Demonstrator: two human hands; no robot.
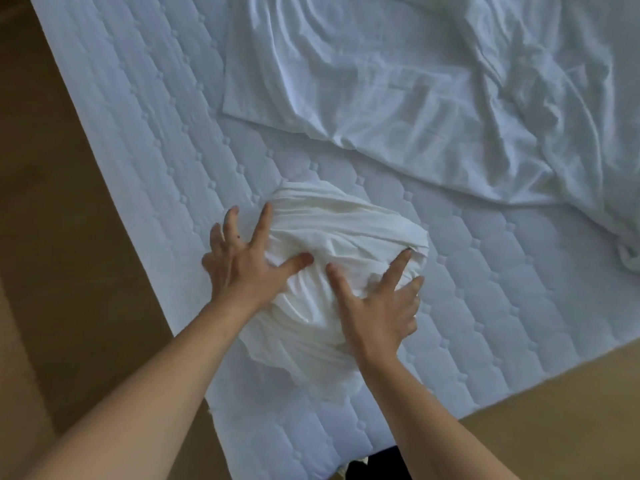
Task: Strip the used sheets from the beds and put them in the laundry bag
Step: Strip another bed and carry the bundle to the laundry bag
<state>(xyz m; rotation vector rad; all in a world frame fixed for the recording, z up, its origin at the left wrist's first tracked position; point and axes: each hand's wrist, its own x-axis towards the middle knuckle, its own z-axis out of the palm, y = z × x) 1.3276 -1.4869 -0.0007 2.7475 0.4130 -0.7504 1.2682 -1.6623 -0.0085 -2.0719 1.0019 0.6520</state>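
Note:
A bunched white sheet bundle (343, 230) lies on the bare quilted mattress (145, 140) near its front corner. My left hand (247, 258) rests on the bundle's left side with fingers spread, its thumb pressing into the cloth. My right hand (379, 303) presses on the bundle's right side, fingers straight and spread. A second crumpled white sheet (433, 81) lies spread over the far right part of the mattress. No laundry bag is in view.
Brown floor (52, 254) runs along the mattress's left edge and shows again at the lower right (571, 427). A dark shape (377, 465) sits at the bottom edge below the mattress corner.

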